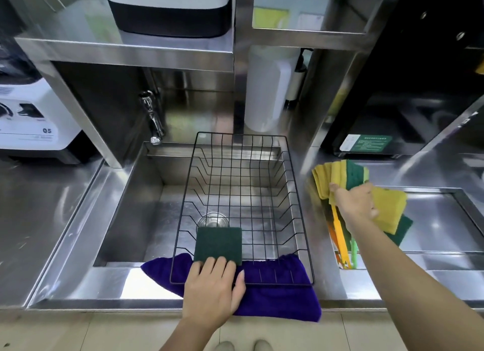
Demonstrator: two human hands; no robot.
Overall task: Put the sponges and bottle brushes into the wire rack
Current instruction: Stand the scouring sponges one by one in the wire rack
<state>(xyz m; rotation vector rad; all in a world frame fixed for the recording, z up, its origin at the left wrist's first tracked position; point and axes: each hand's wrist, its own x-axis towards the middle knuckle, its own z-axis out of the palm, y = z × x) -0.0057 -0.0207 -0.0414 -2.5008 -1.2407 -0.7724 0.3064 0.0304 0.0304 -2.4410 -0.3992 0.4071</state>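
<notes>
Two hands working at once. Nearest us, our left hand is pressing its fingers flat on the near edge of a dark green square scouring pad, thumb tucked beside it; not a pinch from what we're seeing, more a flat hold. That pad is lying flat at the near end of the black wire rack, partly over the folded purple microfibre cloth that's draped on the near lip of the stainless steel sink. Rack is sitting across the sink, long axis running away from us.

Further out to the right, our right hand is closing on a fanned stack of yellow-and-green sponge pads on the steel counter, fingers curled around several; blurred, so we can't tell how many. Fan is pointing up and left, toward the rack.

Under the wrist, yellow, orange and green plastic bottle brush handles are lying with long axes running near to far, heads hidden.

Handling guess: pads are light, soft and floppy, so we're gripping across the stack's middle to stop it splaying. Brushes look stiff and light; take them by the handles.
</notes>
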